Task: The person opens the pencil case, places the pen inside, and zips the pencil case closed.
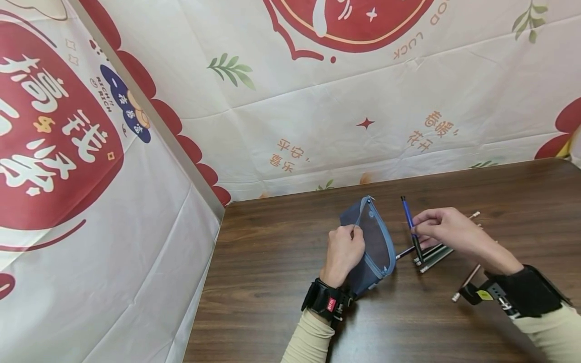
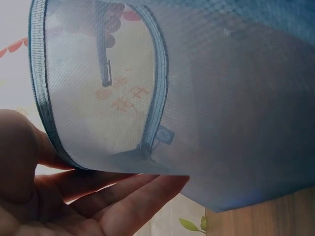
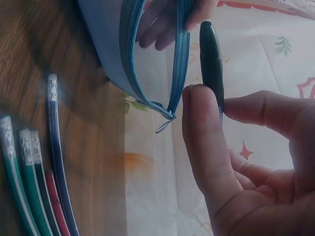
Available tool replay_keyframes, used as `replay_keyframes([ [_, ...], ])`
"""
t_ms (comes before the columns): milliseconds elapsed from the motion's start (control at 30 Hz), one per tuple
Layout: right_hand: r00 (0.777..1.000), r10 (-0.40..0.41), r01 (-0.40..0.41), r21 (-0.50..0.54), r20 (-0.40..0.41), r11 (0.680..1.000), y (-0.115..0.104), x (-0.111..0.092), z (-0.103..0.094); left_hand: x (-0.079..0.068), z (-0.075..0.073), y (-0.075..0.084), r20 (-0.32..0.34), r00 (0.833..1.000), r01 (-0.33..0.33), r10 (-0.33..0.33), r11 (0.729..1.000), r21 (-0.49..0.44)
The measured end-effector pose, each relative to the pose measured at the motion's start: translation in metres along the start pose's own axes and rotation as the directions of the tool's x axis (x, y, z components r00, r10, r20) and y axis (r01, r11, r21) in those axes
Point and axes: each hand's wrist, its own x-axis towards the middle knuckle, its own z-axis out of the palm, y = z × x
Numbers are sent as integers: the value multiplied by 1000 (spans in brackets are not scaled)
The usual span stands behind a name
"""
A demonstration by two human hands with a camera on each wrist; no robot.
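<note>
My left hand (image 1: 344, 252) grips the edge of a blue mesh zipper pencil case (image 1: 376, 239), thumb on one side of the fabric and fingers on the other. The case stands with its zipper undone and its mouth gaping to the right. Between thumb and fingers, my right hand (image 1: 454, 229) pinches a blue pen (image 1: 406, 210) with a dark lower part, held upright just right of the case. The pen's dark end (image 3: 211, 61) shows close beside the zipper in the right wrist view. Through the mesh in the left wrist view, its clip (image 2: 107, 73) is visible.
Several pencils with white erasers lie under and around my right hand, among them a green pencil (image 3: 22, 191) and a dark blue pencil (image 3: 56, 142). The brown wooden table (image 1: 268, 262) meets a printed white cloth (image 1: 313, 106) at the back and another at the left.
</note>
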Motion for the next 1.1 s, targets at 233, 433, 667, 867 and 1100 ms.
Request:
replay_keyframes([
  [233,1000,14,-15,35,10,999,-1,3,3,0,-1,0,1,1000,-5,5,1000,-7],
  [433,999,20,-21,44,33,999,-4,8,5,-1,0,0,-3,1000,3,-3,1000,0],
  [667,999,20,-22,56,45,998,-8,13,10,0,-1,1,-3,1000,1,-1,1000,5],
  [867,998,21,-26,80,58,996,-9,16,14,0,-1,1,6,1000,9,-9,1000,7],
  [1100,998,-9,4,90,59,996,-6,19,20,0,0,1,6,1000,11,-11,1000,10],
])
